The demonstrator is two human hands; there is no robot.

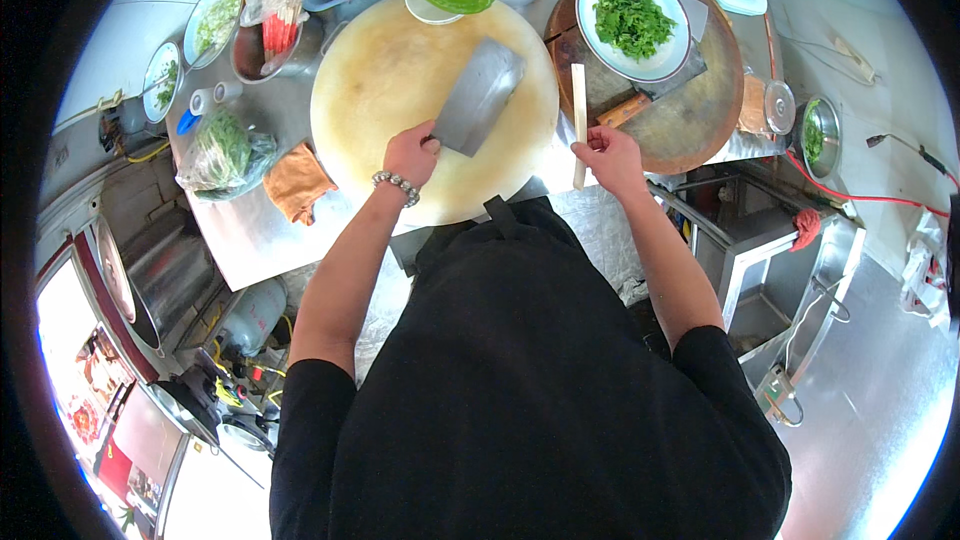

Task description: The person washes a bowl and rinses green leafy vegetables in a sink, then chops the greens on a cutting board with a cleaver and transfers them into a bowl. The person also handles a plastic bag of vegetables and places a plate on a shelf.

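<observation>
My left hand [409, 157], with a beaded bracelet at the wrist, is closed round the near end of a cleaver [482, 95]. Its wide steel blade lies over the pale round cutting board [365, 100], pointing away to the right; its handle is hidden in my fist. At the board's right edge, my right hand [612, 157] pinches a long, thin, pale strip [579, 105] by its lower half. Just beyond that hand, a second cleaver with a wooden handle [623, 110] rests on a dark round wooden board [690, 130], partly under a plate [588, 40] of chopped greens.
A green pepper [455, 2] lies across a small white bowl [422, 12] on the pale board's far edge. To the left are a metal pot [250, 60], bagged greens [225, 150] and a brown cloth [298, 182]. A metal bowl of greens [817, 138] stands at the right.
</observation>
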